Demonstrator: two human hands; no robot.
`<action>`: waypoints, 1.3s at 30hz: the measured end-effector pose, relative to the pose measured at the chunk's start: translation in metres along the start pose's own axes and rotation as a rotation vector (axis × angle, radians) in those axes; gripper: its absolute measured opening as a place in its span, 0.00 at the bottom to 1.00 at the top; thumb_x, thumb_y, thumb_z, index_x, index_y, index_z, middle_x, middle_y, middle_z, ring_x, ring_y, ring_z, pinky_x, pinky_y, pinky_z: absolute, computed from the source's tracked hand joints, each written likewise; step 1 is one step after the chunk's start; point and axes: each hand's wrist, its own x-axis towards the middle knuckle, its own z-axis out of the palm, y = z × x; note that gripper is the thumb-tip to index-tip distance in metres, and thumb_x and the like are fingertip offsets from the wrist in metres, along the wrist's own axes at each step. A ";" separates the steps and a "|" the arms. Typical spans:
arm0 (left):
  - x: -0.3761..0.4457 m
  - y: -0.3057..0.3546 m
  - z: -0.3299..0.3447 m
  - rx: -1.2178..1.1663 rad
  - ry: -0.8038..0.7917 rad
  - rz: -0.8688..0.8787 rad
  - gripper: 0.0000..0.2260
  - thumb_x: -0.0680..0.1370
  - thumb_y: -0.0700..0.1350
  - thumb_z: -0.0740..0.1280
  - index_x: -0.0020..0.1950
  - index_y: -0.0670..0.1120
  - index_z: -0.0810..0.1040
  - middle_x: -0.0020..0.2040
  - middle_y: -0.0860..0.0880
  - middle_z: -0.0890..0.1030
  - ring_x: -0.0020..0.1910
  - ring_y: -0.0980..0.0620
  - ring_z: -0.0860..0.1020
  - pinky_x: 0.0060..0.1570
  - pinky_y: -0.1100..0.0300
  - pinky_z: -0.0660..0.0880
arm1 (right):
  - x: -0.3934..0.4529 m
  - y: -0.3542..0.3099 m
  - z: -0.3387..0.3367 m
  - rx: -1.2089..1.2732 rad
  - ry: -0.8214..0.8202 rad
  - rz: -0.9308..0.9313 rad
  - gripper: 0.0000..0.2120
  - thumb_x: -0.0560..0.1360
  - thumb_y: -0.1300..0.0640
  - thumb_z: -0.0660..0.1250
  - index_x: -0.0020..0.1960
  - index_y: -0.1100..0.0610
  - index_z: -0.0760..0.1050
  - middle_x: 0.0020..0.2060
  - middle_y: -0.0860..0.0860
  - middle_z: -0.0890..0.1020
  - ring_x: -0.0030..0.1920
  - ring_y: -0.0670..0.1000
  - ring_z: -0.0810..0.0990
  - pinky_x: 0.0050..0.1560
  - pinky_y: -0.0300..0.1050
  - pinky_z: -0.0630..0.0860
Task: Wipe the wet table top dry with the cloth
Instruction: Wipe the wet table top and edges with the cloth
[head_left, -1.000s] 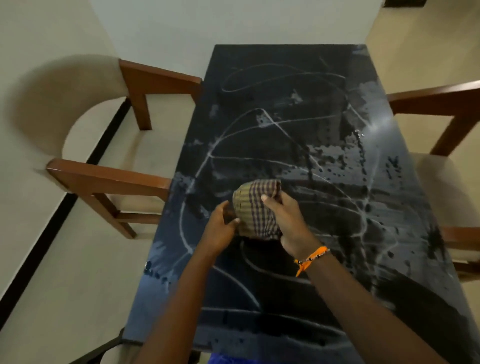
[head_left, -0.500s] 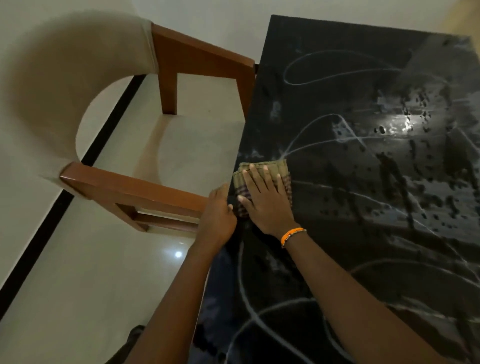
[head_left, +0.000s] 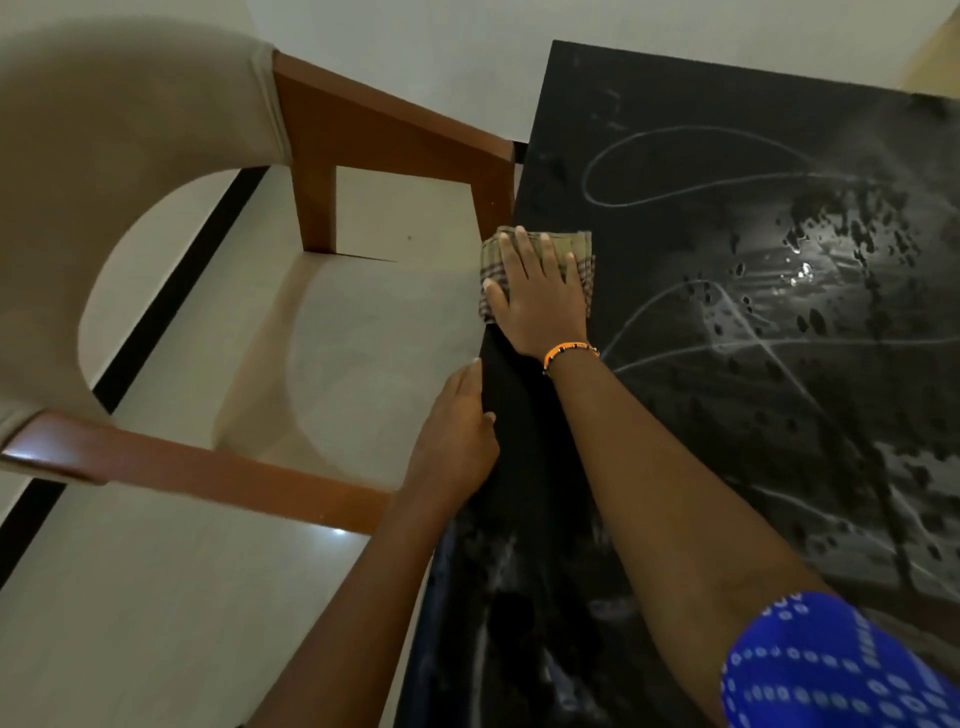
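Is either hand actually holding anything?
The right hand presses flat on the folded cloth; the left hand rests at the table edge.

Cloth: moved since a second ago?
Yes. The cloth went from mid-table to the table's left edge, now overhanging it beside the chair's far armrest, under the flat right hand.

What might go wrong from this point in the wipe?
The folded checked cloth under the flat right hand overhangs the black table top edge, so a stroke may push water onto the cream chair seat. Droplets far right may get missed. The left hand at the wet edge might slip.
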 end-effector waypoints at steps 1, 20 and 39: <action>0.005 0.002 0.001 0.012 -0.008 -0.007 0.26 0.78 0.37 0.60 0.74 0.43 0.57 0.73 0.44 0.63 0.71 0.48 0.63 0.68 0.58 0.60 | 0.002 0.007 -0.001 -0.006 -0.003 -0.012 0.29 0.80 0.43 0.50 0.78 0.51 0.51 0.78 0.50 0.53 0.78 0.54 0.51 0.77 0.56 0.47; 0.021 0.002 -0.004 -0.098 0.069 -0.054 0.27 0.74 0.28 0.57 0.72 0.45 0.65 0.66 0.43 0.72 0.64 0.46 0.72 0.64 0.55 0.69 | -0.080 0.158 -0.029 -0.083 0.072 0.537 0.29 0.81 0.48 0.52 0.79 0.53 0.49 0.78 0.52 0.52 0.78 0.57 0.51 0.75 0.60 0.49; -0.032 0.085 0.087 0.274 0.027 0.312 0.29 0.77 0.46 0.63 0.75 0.47 0.54 0.76 0.49 0.59 0.76 0.47 0.44 0.71 0.54 0.40 | -0.164 0.208 -0.045 -0.156 -0.045 0.190 0.30 0.77 0.43 0.49 0.78 0.48 0.53 0.78 0.48 0.56 0.77 0.52 0.57 0.73 0.53 0.55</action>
